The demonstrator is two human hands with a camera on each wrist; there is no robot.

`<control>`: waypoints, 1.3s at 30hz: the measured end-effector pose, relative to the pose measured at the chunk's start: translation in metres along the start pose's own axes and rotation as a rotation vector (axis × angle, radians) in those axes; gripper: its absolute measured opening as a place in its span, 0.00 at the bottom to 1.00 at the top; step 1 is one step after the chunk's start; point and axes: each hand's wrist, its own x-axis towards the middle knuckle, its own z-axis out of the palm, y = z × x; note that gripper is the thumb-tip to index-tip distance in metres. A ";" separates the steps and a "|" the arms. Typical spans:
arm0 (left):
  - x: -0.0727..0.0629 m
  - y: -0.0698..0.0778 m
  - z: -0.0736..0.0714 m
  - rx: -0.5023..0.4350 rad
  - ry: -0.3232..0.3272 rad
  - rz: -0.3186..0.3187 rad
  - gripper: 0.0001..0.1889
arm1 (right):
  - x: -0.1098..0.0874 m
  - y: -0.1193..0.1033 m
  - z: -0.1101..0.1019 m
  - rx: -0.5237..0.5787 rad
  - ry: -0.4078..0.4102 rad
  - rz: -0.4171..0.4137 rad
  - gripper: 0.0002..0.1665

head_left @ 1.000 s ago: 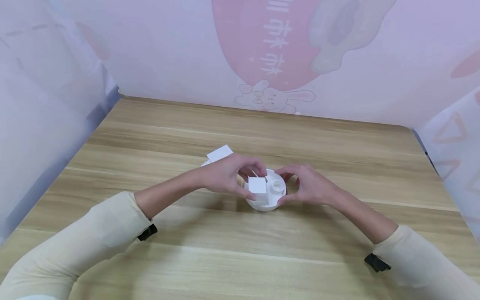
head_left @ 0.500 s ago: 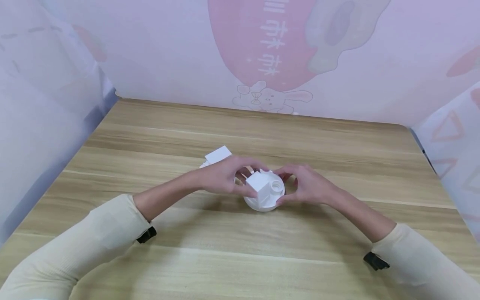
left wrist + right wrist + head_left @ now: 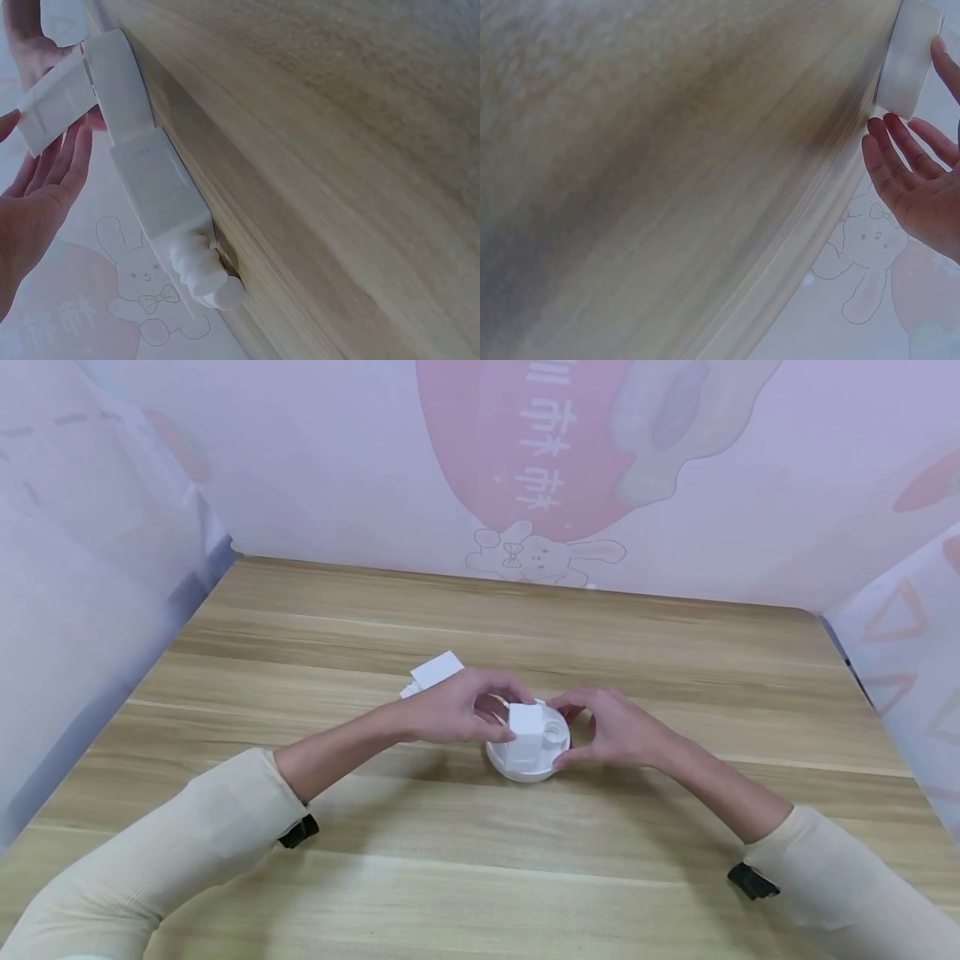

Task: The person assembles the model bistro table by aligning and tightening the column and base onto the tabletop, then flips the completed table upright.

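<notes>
Over the left part of a white round base (image 3: 512, 772), my left hand (image 3: 457, 706) holds a white box-shaped block (image 3: 527, 724) between thumb and fingers. The left wrist view shows this block (image 3: 56, 105) tilted, its lower end at the round base (image 3: 120, 86). Whether it is seated there I cannot tell. A raised ring (image 3: 555, 732) stands on the base to the right of the block. My right hand (image 3: 618, 731) grips the base's right rim with thumb and fingers. In the right wrist view, that thumb touches the side of the base (image 3: 909, 64).
Behind my left hand lies another white box-like piece (image 3: 437, 669), partly hidden. Seen from the left wrist, this box (image 3: 161, 184) has a ridged white part (image 3: 199, 266) at its end. The wooden table (image 3: 480, 877) meets pale printed walls (image 3: 337, 468) at its back and sides.
My left hand has turned the block on the base, one way and then back, and it now sits slightly further right. The right hand keeps its grip on the rim.
</notes>
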 end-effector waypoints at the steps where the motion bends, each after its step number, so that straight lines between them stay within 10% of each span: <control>1: 0.000 0.000 0.000 0.027 -0.015 0.017 0.21 | 0.000 0.000 0.000 -0.001 -0.001 0.000 0.43; 7: 0.003 0.003 0.002 0.143 -0.051 0.060 0.26 | 0.000 0.000 0.000 -0.010 -0.001 -0.001 0.43; 15: 0.008 0.007 0.011 0.201 0.125 -0.073 0.27 | 0.000 0.000 0.000 0.005 -0.002 -0.007 0.41; 26: 0.013 0.009 0.020 0.306 0.215 -0.100 0.27 | -0.002 -0.001 0.000 -0.004 0.005 -0.008 0.40; 39: 0.008 0.011 0.021 0.309 0.222 -0.121 0.25 | 0.000 -0.001 0.000 0.001 0.006 -0.020 0.40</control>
